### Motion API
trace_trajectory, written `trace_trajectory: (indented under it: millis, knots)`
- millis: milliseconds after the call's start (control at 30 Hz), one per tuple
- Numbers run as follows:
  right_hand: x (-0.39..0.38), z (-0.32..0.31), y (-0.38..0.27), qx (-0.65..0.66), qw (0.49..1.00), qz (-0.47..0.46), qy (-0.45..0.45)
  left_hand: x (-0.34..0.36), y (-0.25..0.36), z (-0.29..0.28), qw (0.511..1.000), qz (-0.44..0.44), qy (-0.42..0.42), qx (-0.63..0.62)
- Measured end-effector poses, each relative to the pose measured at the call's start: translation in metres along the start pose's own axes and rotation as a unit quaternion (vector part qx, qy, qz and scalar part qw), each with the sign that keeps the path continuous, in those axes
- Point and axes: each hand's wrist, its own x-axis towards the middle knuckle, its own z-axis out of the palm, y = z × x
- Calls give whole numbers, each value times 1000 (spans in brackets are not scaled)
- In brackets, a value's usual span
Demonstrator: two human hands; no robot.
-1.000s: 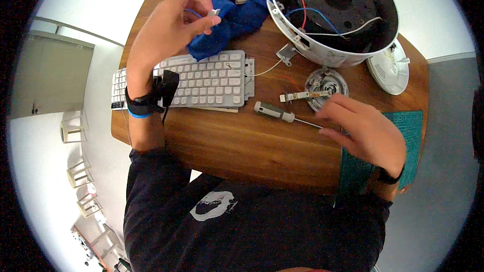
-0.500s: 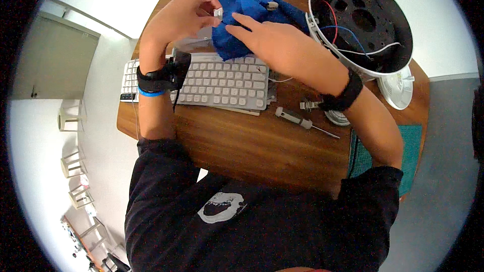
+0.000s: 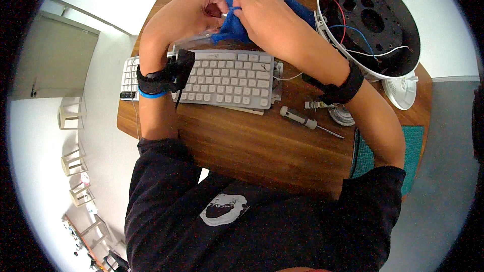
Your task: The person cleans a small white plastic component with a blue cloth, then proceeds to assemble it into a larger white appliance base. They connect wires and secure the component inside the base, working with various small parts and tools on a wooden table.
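Note:
At the far side of the table, my left hand [image 3: 201, 10] is closed on a small white block-shaped piece [image 3: 225, 15], mostly hidden by my fingers. Close against it, my right hand [image 3: 259, 15] pinches a fold of a blue cloth [image 3: 232, 29], which touches the white piece. The rest of the cloth lies bunched beyond and beside my hands. Below them on the tabletop is a white keyboard [image 3: 229, 78], partly covered by my left wrist.
Right of the keyboard lie a screwdriver [image 3: 298, 117] and a small metal-ended part [image 3: 316, 105]. A round white-rimmed black housing [image 3: 318, 30] with loose wires stands at the far right, a white cover [image 3: 401, 93] beside it. A green mat [image 3: 413, 153] lies near my right elbow.
My right hand has moved up and closed on the blue cloth, bringing a fold against the white piece. My left hand keeps holding that piece in nearly the same place.

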Motion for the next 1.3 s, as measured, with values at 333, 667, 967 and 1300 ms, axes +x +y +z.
trace_trajectory:
  millis: [333,667,967,1300]
  knots:
    - [-5,2,9,23,999,-34,7,2,3,7,997,79,8,-9]
    - [-10,-2,5,50,997,-41,-35,-2,12,9,990,74,29,-115]
    - [-11,-11,6,32,999,-6,26,-4,10,5,980,154,-10,129]
    - [-19,-9,5,35,999,10,-16,-8,19,8,988,154,14,-4]
